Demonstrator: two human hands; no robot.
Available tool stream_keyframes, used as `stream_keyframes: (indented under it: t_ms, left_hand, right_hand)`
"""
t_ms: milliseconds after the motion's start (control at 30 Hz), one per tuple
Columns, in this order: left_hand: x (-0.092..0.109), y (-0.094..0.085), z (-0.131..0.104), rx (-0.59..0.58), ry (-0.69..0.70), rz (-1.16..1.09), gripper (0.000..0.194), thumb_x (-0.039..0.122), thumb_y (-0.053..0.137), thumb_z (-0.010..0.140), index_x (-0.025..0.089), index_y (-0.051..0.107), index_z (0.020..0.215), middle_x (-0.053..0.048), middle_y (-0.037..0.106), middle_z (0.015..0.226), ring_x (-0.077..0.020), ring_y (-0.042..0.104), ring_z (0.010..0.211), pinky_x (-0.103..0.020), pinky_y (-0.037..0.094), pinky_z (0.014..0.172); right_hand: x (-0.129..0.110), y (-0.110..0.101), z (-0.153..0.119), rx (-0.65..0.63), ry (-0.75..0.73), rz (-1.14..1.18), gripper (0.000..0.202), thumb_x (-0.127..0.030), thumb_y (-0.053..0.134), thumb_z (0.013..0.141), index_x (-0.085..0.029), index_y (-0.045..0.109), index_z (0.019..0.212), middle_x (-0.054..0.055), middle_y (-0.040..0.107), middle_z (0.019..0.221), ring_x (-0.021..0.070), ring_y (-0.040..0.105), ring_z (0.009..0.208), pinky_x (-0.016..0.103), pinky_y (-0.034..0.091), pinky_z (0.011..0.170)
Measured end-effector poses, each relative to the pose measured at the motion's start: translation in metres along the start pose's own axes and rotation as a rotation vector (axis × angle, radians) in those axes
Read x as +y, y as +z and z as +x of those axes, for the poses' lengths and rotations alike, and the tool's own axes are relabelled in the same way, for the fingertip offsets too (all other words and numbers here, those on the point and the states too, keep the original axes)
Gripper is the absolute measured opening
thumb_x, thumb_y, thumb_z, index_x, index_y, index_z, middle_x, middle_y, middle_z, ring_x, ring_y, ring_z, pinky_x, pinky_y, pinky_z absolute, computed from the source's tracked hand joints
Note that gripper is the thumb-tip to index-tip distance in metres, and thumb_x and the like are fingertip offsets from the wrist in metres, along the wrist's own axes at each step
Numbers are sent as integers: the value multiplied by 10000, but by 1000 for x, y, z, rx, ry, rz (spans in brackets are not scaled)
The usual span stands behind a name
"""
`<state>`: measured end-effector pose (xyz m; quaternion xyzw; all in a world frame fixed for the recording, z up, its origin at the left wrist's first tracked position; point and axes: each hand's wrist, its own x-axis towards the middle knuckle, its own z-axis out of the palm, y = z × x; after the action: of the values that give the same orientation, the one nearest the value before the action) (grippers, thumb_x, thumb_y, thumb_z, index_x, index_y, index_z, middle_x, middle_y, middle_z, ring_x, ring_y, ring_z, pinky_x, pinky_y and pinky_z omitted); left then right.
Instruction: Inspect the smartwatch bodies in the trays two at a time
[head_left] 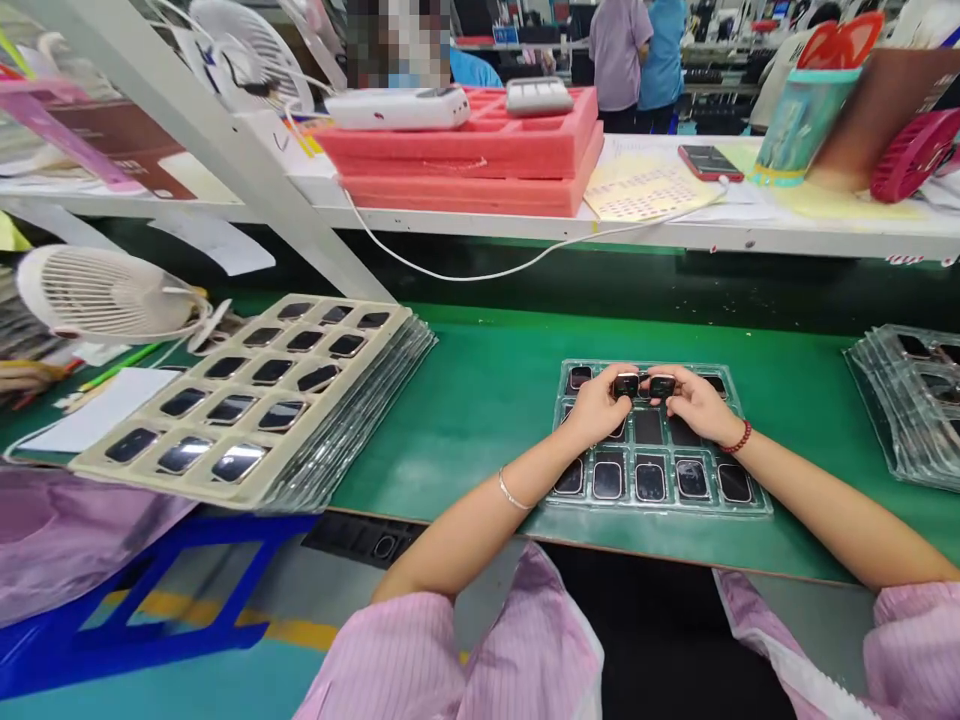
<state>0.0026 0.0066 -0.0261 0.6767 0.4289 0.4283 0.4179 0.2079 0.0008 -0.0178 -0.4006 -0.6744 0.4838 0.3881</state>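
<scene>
My left hand [598, 405] grips a small dark square watch case [625, 385] between thumb and fingers. Close beside it, my right hand [697, 405] pinches a second watch case [661, 387] of the same look. Both are held above the back part of a clear plastic tray [660, 508]. Rounded-square dark pieces with pale rims, such as a watch case [649, 482], fill the tray's front row. Some pockets in the middle row, near my hands, show no pale-rimmed piece. My hands and forearms hide parts of the tray.
At left, a cream tray [251, 420] of similar pieces tops a stack of clear trays [352, 410]. More stacked trays [911, 420] stand at the right edge. A white fan [105, 290] is at left. Pink foam trays [465, 165] and a phone [710, 162] lie on the shelf; a cable [480, 277] droops below it.
</scene>
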Motion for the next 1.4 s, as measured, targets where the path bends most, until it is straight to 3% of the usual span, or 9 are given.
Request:
stream_keyframes:
  t_ms: [200,467,667,967,1133,1300,1400]
  left_hand:
    - [-2,0,-1,-8,51,-27,291,135,564,796,160,663,1069,-78,714,1087,-187,663,944,-278,526,805]
    - [-1,0,1,-31,15,-113,331,127,573,791,151,654,1112,-96,699,1158,-180,672,943,-293,531,842]
    - [-3,0,1,-19,18,-122,395,83,568,754,166,657,1129,-89,686,1207,-211,647,1093,-312,517,930]
    - [-4,0,1,-15,17,-120,377,103,575,762,174,667,1121,-78,698,1152,-199,659,1026,-298,526,890]
    - [-4,0,0,-25,-4,-78,484,66,570,721,182,636,1186,-68,697,1148,-173,669,904,-259,534,768]
    - [-5,0,1,-42,-4,-142,380,134,578,783,167,637,1157,-84,692,1137,-147,669,831,-263,543,766]
    - [-6,0,1,-29,-11,-137,436,98,581,751,179,632,1177,-73,702,1100,-162,677,871,-271,550,787]
  right_hand:
    - [1,-1,0,-9,21,-22,405,-170,533,810,-191,613,1207,98,722,1109,199,722,813,287,571,600]
    - [0,-1,0,-20,17,-19,397,-178,545,815,-196,622,1204,93,726,1107,204,726,821,283,569,597]
    - [0,-2,0,-36,27,-17,391,-185,558,818,-206,623,1203,90,732,1093,210,721,821,289,565,593]
    - [2,-1,-1,-30,19,-11,391,-181,559,821,-195,619,1208,95,720,1143,208,734,848,302,588,648]
    - [0,0,-1,-30,-11,20,430,-146,589,773,-203,621,1198,86,716,1157,219,724,926,364,602,814]
    - [1,0,0,-26,23,-12,414,-180,565,807,-202,616,1218,100,713,1156,222,733,859,339,608,694]
    - [1,0,0,-28,10,0,447,-157,574,773,-209,611,1215,95,715,1154,232,734,890,379,610,777]
